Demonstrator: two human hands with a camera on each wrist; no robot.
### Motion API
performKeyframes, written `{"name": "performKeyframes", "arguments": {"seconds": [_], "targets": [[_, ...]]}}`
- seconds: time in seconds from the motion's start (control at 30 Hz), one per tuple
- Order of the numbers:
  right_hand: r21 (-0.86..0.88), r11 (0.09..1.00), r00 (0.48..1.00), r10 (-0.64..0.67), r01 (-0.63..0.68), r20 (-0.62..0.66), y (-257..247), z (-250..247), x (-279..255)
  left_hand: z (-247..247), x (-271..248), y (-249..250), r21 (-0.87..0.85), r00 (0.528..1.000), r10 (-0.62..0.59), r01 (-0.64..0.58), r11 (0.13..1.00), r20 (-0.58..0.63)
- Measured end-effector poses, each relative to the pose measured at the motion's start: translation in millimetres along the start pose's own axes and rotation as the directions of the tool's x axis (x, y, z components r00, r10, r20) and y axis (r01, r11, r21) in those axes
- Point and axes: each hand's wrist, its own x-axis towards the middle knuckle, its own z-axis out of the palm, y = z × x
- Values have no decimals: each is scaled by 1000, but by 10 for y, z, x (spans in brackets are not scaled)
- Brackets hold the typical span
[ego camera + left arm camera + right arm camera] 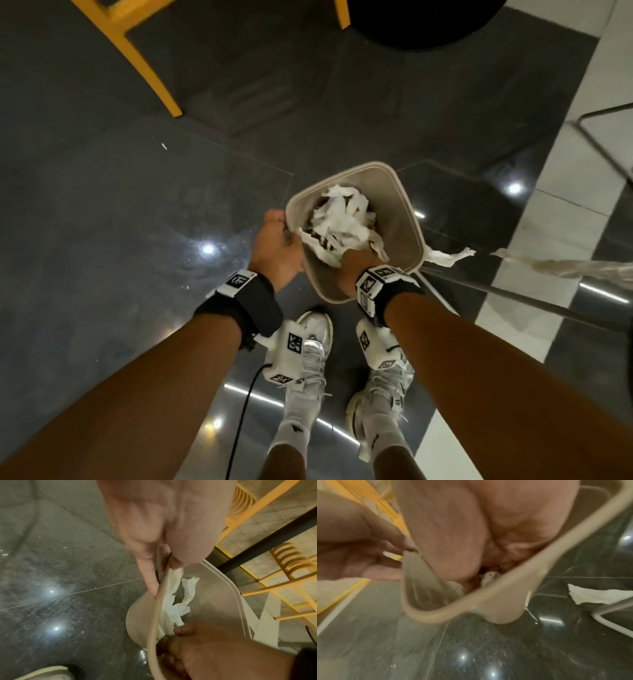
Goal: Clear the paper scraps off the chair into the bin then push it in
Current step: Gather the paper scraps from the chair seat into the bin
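Observation:
A beige bin point(404, 205) hangs tilted above the dark floor, just beyond my feet. My left hand point(277, 240) grips its left rim point(223, 577), thumb inside and fingers outside. White paper scraps point(342, 219) fill the bin point(505, 592). My right hand point(352, 267) reaches inside from the near rim, its fingers curled into the scraps point(171, 604); most of the fingers are hidden. One loose scrap point(445, 257) lies just right of the bin by a metal bar, and shows in the right wrist view as a loose scrap point(597, 596).
Yellow wooden chair legs point(150, 75) stand at the far left and a black round base point(421, 24) at the top. A metal frame bar point(513, 294) runs rightward from the bin, with a clear plastic strip point(565, 263) above it. My shoes point(308, 359) are below the bin.

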Motion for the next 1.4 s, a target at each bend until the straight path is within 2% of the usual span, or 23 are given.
{"name": "performKeyframes", "arguments": {"seconds": [0.07, 0.17, 0.27, 0.33, 0.4, 0.43, 0.47, 0.5, 0.57, 0.6, 0.63, 0.7, 0.77, 0.83, 0.97, 1.07, 1.13, 1.2, 1.23, 1.27, 1.3, 1.33, 1.4], "targets": [[2, 999, 999, 34, -34, 21, 74, 24, 15, -1, -83, 17, -46, 1000, -15, 14, 999, -24], [87, 996, 999, -19, 22, -37, 27, -196, -82, -13, -97, -78, -30, 997, -11, 9, 1000, -74], [294, 950, 973, -42, 110, -227, 175, -447, -256, -6, -27, -92, -74, 995, -19, 11, 997, -97], [497, 849, 890, 76, 178, -449, 400, -557, -326, 8, 51, -65, -96, 994, -6, -5, 995, -114], [639, 753, 739, 339, 157, -582, 717, -586, -237, 31, 184, -52, -116, 991, 35, -51, 992, -133], [729, 676, 678, 487, 107, -551, 924, -556, -121, 41, 271, -57, -112, 986, 66, -84, 990, -156], [807, 590, 656, 599, 26, -459, 1114, -516, 26, 50, 350, -46, -106, 979, 97, -117, 987, -180], [833, 548, 665, 652, -81, -364, 1303, -454, 190, 52, 442, -35, -103, 972, 120, -143, 984, -202], [752, 563, 759, 637, -343, -131, 1572, -234, 524, 60, 621, 9, -97, 961, 164, -189, 977, -224], [672, 601, 786, 617, -433, -45, 1619, -97, 663, 59, 708, 31, -84, 954, 191, -215, 973, -230], [532, 702, 808, 587, -474, -54, 1667, 50, 827, 61, 793, 48, -75, 949, 217, -239, 968, -229], [423, 759, 823, 565, -494, -53, 1668, 231, 1059, 94, 918, 80, -89, 943, 253, -277, 957, -216], [394, 759, 828, 561, -519, 11, 1617, 312, 1195, 127, 992, 98, -77, 932, 291, -313, 947, -216], [418, 706, 796, 600, -572, 76, 1606, 351, 1267, 152, 1000, 111, -66, 926, 313, -333, 941, -211], [666, 596, 798, 603, -449, -2, 1595, 256, 1151, 127, 892, 145, -56, 939, 300, -313, 948, -170], [826, 533, 778, 592, -183, -210, 1584, -105, 905, 119, 765, 226, -72, 958, 249, -261, 963, -146], [880, 471, 667, 636, 62, -388, 1460, -528, 588, 125, 680, 249, -111, 971, 195, -211, 971, -136], [873, 364, 554, 674, 326, -488, 1247, -934, 245, 141, 558, 243, -124, 980, 151, -167, 978, -126], [844, 309, 554, 647, 437, -524, 1104, -1072, 79, 155, 496, 225, -126, 984, 134, -149, 981, -117], [815, 269, 583, 588, 513, -561, 925, -1169, -63, 173, 426, 203, -124, 988, 114, -126, 984, -106], [801, 281, 630, 502, 529, -593, 726, -1215, -172, 192, 363, 171, -127, 991, 97, -108, 986, -92], [804, 349, 695, 407, 481, -593, 547, -1177, -231, 209, 298, 134, -122, 994, 78, -87, 989, -79], [732, 646, 873, 207, 217, -441, 314, -902, -171, 243, 176, 44, -86, 997, 58, -63, 994, -58]]}}
